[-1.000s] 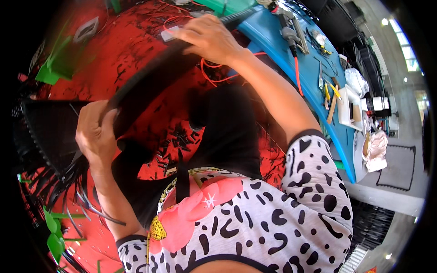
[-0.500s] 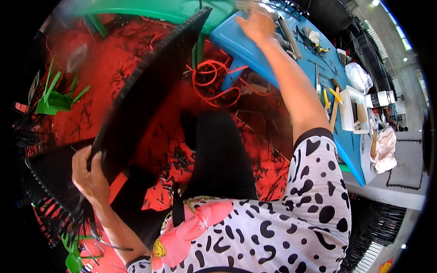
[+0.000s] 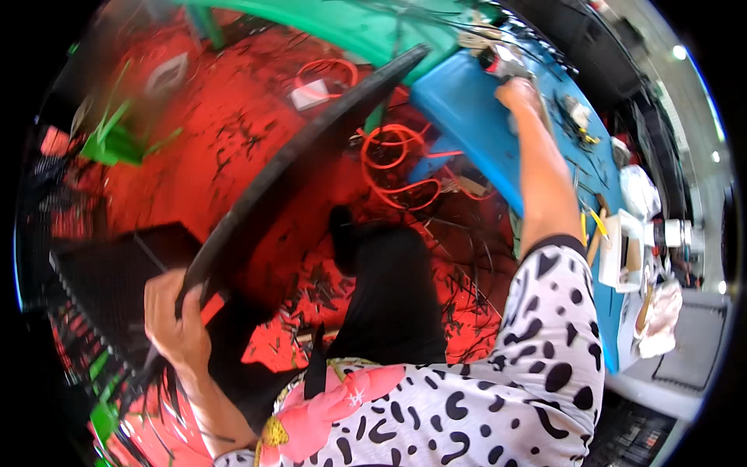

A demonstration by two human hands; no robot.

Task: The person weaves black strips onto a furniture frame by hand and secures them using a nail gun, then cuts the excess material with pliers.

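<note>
A large black panel with a thick, ridged edge (image 3: 311,144) slants up from lower left toward the far tables. My left hand (image 3: 175,323) is closed on the near end of that edge, thumb on one side and fingers on the other. My right arm is stretched out over the blue table (image 3: 471,109). At its far part my right hand (image 3: 520,95) looks curled, close against a silver and dark tool-like object (image 3: 504,62). Blur hides what exactly the right fingers hold. Black strands hang below my left wrist.
A green table (image 3: 334,27) adjoins the blue one. Pliers, yellow-handled tools (image 3: 599,222), a white tray (image 3: 622,253) and a white bottle (image 3: 669,232) lie to the right. An orange-red hose (image 3: 389,148) coils on the red floor, strewn with black scraps. A green stool (image 3: 113,140) lies left.
My right hand has moved rightward along the table's far part, from outstretched to curled beside the silver and dark object. The left hand still grips the panel's edge. The whole view has shifted.
</note>
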